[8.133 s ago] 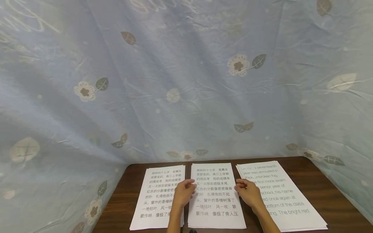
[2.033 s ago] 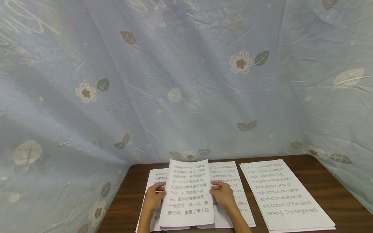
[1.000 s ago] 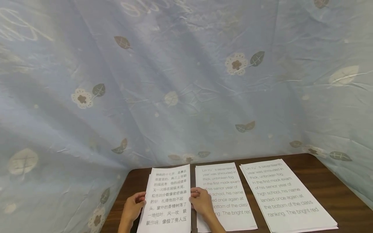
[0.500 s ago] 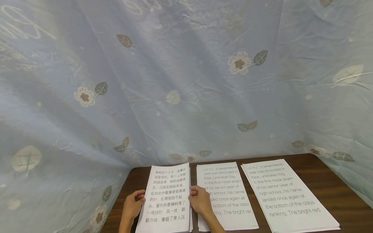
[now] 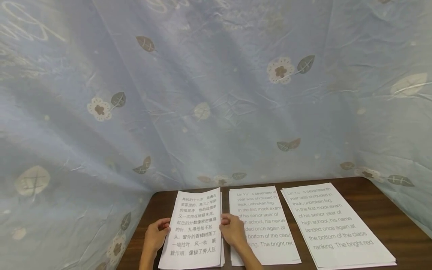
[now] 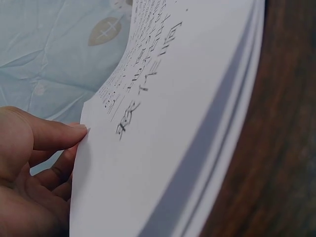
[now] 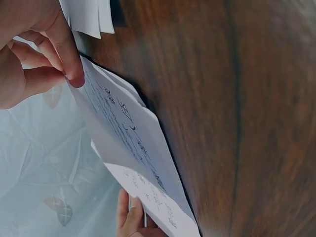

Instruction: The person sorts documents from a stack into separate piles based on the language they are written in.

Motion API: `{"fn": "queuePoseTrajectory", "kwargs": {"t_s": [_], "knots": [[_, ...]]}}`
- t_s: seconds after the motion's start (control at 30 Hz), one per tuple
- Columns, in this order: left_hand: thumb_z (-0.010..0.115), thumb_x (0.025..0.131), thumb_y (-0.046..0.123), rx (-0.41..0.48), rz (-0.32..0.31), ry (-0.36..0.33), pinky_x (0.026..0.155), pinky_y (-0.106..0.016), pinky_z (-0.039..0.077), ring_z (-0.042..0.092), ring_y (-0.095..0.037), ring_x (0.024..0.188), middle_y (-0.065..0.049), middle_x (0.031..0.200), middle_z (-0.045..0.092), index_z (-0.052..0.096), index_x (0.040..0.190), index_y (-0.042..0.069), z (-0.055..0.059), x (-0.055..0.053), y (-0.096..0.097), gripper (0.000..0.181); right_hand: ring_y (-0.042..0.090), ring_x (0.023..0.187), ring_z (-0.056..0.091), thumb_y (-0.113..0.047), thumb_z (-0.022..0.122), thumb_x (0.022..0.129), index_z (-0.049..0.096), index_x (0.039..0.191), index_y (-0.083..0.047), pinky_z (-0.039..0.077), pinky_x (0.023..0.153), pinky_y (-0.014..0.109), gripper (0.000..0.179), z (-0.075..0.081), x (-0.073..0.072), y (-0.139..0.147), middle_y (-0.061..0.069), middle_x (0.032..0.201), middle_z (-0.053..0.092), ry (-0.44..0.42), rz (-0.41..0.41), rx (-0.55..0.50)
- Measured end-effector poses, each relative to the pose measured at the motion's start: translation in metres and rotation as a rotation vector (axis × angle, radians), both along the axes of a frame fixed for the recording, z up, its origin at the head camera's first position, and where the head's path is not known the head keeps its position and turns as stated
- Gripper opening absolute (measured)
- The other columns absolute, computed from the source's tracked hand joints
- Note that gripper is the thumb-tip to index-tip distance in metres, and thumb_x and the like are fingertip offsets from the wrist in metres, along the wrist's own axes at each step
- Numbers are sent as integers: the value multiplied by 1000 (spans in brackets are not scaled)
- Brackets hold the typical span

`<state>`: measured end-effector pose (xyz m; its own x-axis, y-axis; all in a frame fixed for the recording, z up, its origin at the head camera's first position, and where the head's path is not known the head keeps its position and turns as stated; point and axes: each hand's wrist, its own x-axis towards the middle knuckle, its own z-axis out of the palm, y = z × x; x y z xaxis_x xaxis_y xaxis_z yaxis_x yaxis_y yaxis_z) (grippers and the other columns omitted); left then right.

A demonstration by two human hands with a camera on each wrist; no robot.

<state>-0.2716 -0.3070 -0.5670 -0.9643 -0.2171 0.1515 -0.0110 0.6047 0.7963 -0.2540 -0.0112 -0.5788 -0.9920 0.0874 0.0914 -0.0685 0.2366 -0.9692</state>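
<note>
In the head view, a white sheet of paper point(image 5: 194, 240) printed with Chinese characters is over the left paper stack, whose edge point(image 5: 222, 257) peeks out at right. My left hand point(image 5: 156, 235) pinches the sheet's left edge; the left wrist view shows the thumb point(image 6: 69, 134) on top and fingers behind. My right hand point(image 5: 234, 230) pinches the opposite edge between thumb and index finger point(image 7: 71, 59), close by the middle stack. The sheet bows upward along its sides, and a gap shows between it and the papers below in the left wrist view.
The middle paper stack point(image 5: 270, 257), with English print on top, lies partly under my right forearm. Farther right is another English-printed stack point(image 5: 351, 257). All rest on a dark wooden table point(image 5: 381, 210) backed by a blue patterned cloth point(image 5: 216, 93).
The Chinese-printed sheet, earlier on top of the middle stack, was lifted and carried left onto the left stack. English print now tops the middle stack. Over the last second both hands barely moved.
</note>
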Motion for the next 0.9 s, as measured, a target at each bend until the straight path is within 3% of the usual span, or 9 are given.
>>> {"fn": "queuePoseTrajectory", "kwargs": {"t_s": [0.27,0.9], "knots": [[69,93,-6,42,9,-3,70,-24,48,65,-21,91,-16,106,74,74,125,-4,0,0,3,32,13,67,70,1,72,89,70,130,6,58,55,23,42,1,-2,-1,12,98,77,29,-3,17],[72,92,-1,-26,35,30,72,-23,49,68,-19,90,-14,103,79,77,119,-1,-3,-3,3,28,13,69,73,0,74,89,71,125,7,59,57,22,37,-6,-4,3,13,98,78,50,23,38]]}}
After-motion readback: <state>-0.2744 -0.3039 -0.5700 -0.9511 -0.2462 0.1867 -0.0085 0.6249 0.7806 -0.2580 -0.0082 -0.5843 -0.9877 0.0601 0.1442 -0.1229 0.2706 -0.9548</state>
